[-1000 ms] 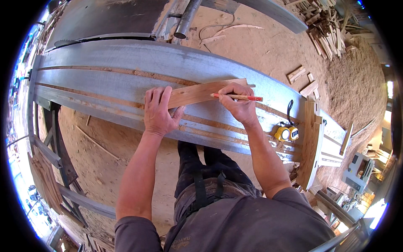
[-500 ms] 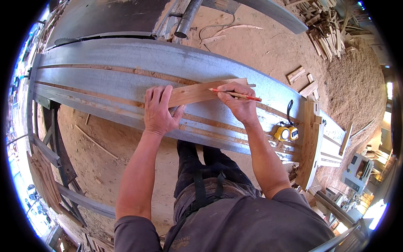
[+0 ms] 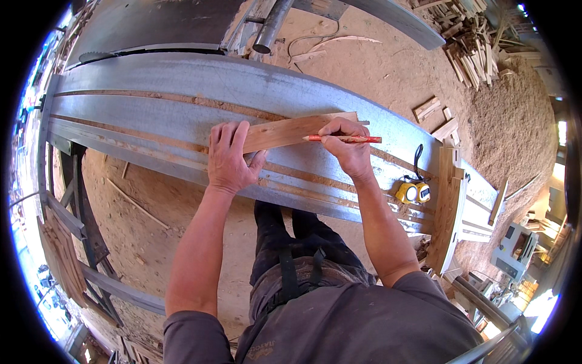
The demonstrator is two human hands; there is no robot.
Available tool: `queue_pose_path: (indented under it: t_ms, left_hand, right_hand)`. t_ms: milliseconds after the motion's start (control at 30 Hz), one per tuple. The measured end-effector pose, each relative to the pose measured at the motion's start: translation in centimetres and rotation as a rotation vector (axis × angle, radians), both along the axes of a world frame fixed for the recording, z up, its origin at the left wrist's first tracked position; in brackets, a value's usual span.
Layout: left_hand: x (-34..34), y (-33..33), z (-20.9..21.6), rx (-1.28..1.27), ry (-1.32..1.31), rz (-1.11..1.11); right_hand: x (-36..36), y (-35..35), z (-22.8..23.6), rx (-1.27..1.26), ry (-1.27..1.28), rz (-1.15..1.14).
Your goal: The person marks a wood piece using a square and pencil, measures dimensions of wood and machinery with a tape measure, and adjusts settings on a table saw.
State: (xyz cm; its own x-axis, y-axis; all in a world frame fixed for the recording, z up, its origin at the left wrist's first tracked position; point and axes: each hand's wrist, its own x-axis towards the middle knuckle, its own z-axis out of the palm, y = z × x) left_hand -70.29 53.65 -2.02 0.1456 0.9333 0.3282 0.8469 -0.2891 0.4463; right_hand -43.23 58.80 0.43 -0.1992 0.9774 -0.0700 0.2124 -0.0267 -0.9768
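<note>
A short wooden board (image 3: 285, 131) lies across the grooved metal saw table (image 3: 151, 115), its right end pointing slightly away from me. Gripping its left end is my left hand (image 3: 231, 159), fingers over the far side and thumb at the near edge. My right hand (image 3: 348, 148) pinches a red carpenter's pencil (image 3: 357, 139) between thumb and fingers, near the board's right part. The pencil tip points left, by the near edge of the board; whether it touches the wood I cannot tell.
Two yellow tape measures (image 3: 414, 192) rest on the table at the right, a black strap beside them. A wooden fence block (image 3: 447, 209) crosses the table's right end. At the far left a saw blade (image 3: 97, 56) shows. Wood scraps (image 3: 470, 54) and sawdust lie beyond.
The pencil tip has shifted toward me, from over the board to its near edge, and the pencil now lies more level. My left hand and the board have barely moved.
</note>
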Motion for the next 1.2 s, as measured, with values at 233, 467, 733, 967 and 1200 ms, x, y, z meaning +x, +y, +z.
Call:
queue_pose_path:
  t_ms: [233, 467, 733, 967, 1200]
  left_hand:
    - [-0.02, 0.07, 0.01, 0.014, -0.002, -0.003]
    - [-0.13, 0.04, -0.07, 0.013, -0.002, -0.004]
    - [-0.01, 0.0, -0.09, 0.013, 0.001, 0.0]
    - [-0.05, 0.06, -0.4, 0.025, 0.008, 0.007]
    - [-0.01, 0.02, -0.38, 0.018, 0.01, 0.011]
  right_hand:
    - [-0.17, 0.16, -0.14, 0.077, -0.055, -0.013]
    - [-0.15, 0.07, -0.58, 0.017, 0.021, -0.058]
    - [-0.08, 0.16, -0.54, -0.034, 0.084, -0.055]
    - [-0.18, 0.16, -0.5, 0.005, 0.052, -0.049]
    - [-0.18, 0.16, -0.52, 0.016, 0.035, -0.045]
